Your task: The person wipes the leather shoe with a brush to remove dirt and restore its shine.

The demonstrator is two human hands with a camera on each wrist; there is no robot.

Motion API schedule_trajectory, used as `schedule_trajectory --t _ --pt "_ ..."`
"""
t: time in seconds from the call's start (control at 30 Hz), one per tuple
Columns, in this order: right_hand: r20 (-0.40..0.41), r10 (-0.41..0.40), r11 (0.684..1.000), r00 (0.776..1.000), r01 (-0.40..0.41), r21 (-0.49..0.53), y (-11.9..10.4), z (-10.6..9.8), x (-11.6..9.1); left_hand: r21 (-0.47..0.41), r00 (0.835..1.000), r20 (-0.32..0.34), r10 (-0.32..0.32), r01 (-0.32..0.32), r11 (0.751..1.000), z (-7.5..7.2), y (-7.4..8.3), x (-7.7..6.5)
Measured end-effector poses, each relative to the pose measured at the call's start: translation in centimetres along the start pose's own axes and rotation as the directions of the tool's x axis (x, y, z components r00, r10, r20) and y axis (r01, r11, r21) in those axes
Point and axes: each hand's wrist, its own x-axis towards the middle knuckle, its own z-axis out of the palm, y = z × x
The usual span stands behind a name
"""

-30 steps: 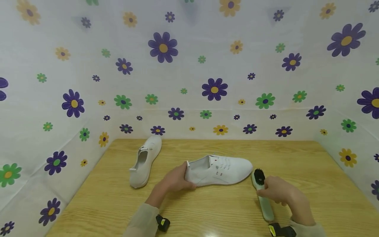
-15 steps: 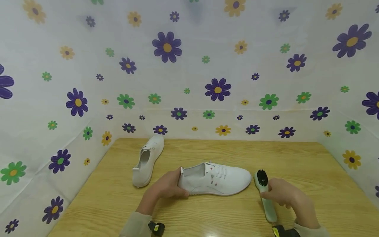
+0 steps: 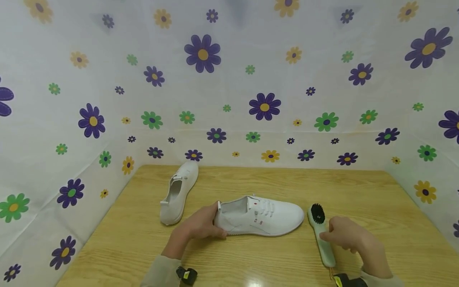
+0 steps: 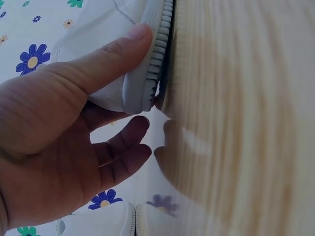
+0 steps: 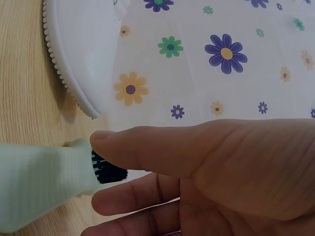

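My left hand [image 3: 202, 224] grips the heel of a white lace-up shoe [image 3: 276, 217], which sits upright with its toe pointing right. In the left wrist view the thumb [image 4: 115, 56] presses the side of the heel by the ribbed sole, and other fingers reach behind it. Right of the toe, a pale green shoe brush [image 3: 322, 245] lies on the table with its black bristles facing up. My right hand [image 3: 349, 235] hovers beside the brush handle, fingers loosely bent and holding nothing. In the right wrist view its thumb overlaps the bristles [image 5: 109, 169].
A second white shoe [image 3: 171, 212] stands at the back left, toe toward the rear. Behind and along both sides of the wooden table [image 3: 251, 257] hangs a white flower-print sheet [image 3: 229, 83]. Each wrist wears a black camera.
The gripped shoe has slid slightly toward me and left with my left hand, mostly in the first half second. My right hand has drawn slightly right, away from the brush.
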Motion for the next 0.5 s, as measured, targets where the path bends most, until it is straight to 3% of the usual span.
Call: schedule_trajectory --t 0.13,0.3,0.5 --pt "-0.016 -0.026 0.999 1.0 0.026 -0.024 0.11 -0.07 0.19 -0.005 1.0 0.015 0.014 -0.014 1.0 -0.19 -0.29 -0.09" --pt "-0.036 -0.077 0.994 0.996 0.074 -0.083 0.09 -0.14 0.65 -0.068 0.999 0.046 0.019 -0.016 0.998 -0.48 -0.61 -0.17" --pt "-0.036 -0.082 0.992 0.996 0.078 -0.101 -0.07 -0.16 0.79 -0.131 0.998 0.054 0.03 -0.022 0.991 -0.6 -0.94 -0.41"
